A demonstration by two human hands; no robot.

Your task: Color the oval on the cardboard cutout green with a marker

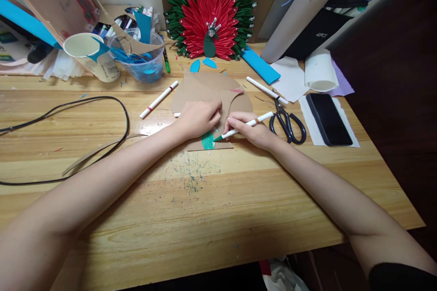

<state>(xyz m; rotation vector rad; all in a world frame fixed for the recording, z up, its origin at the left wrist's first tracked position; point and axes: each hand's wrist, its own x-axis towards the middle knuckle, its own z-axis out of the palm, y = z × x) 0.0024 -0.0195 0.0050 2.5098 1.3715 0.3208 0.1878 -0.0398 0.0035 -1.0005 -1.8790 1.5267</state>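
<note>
My right hand point(247, 128) holds a white marker point(262, 118) with a brown band, its green tip touching a small piece coloured green point(208, 141). That piece lies on brown cardboard point(208, 86), near its front edge. My left hand point(200, 117) rests on the cardboard just above the green piece, fingers curled in; what is under its fingertips is hidden. Part of another white marker shows beneath the left wrist.
Black-handled scissors point(288, 126) and a phone point(329, 119) lie to the right. White markers point(159, 99) flank the cardboard. Behind are a paper cup point(99, 61), a plastic tub point(146, 66) and a red-green peacock craft point(210, 18). A black cable point(126, 118) loops at left.
</note>
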